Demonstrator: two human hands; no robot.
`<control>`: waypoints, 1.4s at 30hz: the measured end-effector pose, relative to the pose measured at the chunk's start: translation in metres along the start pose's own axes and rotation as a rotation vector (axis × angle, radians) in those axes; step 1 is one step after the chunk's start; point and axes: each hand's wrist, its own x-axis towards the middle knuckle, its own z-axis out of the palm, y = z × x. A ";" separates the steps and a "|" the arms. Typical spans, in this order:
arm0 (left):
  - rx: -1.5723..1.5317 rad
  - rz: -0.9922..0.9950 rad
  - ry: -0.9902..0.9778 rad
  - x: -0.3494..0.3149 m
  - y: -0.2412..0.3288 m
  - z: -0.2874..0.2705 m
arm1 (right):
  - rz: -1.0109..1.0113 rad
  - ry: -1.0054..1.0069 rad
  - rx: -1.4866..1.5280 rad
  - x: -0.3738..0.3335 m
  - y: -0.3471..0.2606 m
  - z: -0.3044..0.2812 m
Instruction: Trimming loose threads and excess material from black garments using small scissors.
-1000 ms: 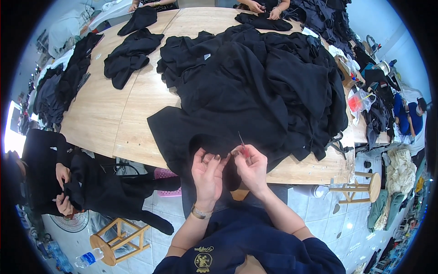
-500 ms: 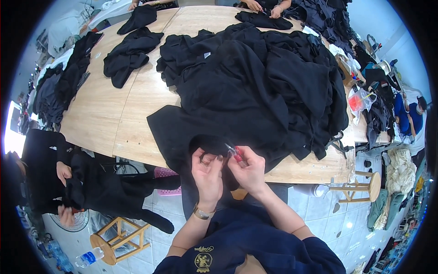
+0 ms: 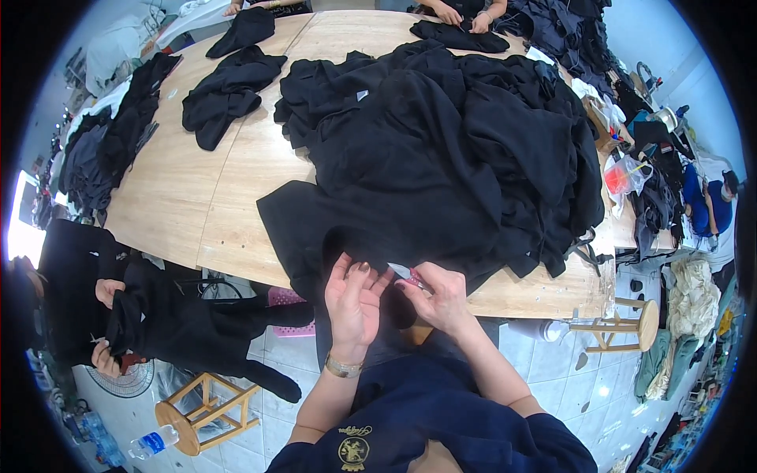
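Observation:
A black garment (image 3: 410, 181) lies heaped on the wooden table in front of me, its near part drooping over the front edge. My left hand (image 3: 355, 303) is at this near edge, palm turned up and fingers spread against the dark cloth; no firm grip shows. In my right hand (image 3: 443, 298) is a pair of small thread snips (image 3: 406, 274) with red handles, fingers wrapped round them. The pale blades point up and left, close to my left fingertips and the cloth. Whether the blades touch a thread is too small to tell.
The light wooden table (image 3: 169, 185) also bears a separate black garment (image 3: 229, 91). On the left a person handles black cloth (image 3: 181, 315) above a wooden stool (image 3: 189, 414). Another person's hands (image 3: 477, 20) work across the table. A second stool (image 3: 646, 325) stands right.
My left fingers have spread from a closer pinch. My right hand has rolled over, back upward, with the snips still in it. The person on the left has raised a lower hand toward the cloth.

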 end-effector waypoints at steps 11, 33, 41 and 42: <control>0.078 0.052 0.037 -0.003 -0.001 0.008 | -0.051 -0.007 -0.073 0.005 -0.005 -0.002; 0.131 0.048 -0.008 -0.005 -0.007 0.014 | 0.405 0.203 0.526 0.008 -0.012 0.015; 0.469 0.340 0.016 -0.009 -0.016 0.015 | 0.255 0.101 0.192 0.013 -0.030 0.006; 0.452 0.343 0.008 -0.010 -0.015 0.017 | 0.189 0.098 0.140 0.012 -0.027 0.007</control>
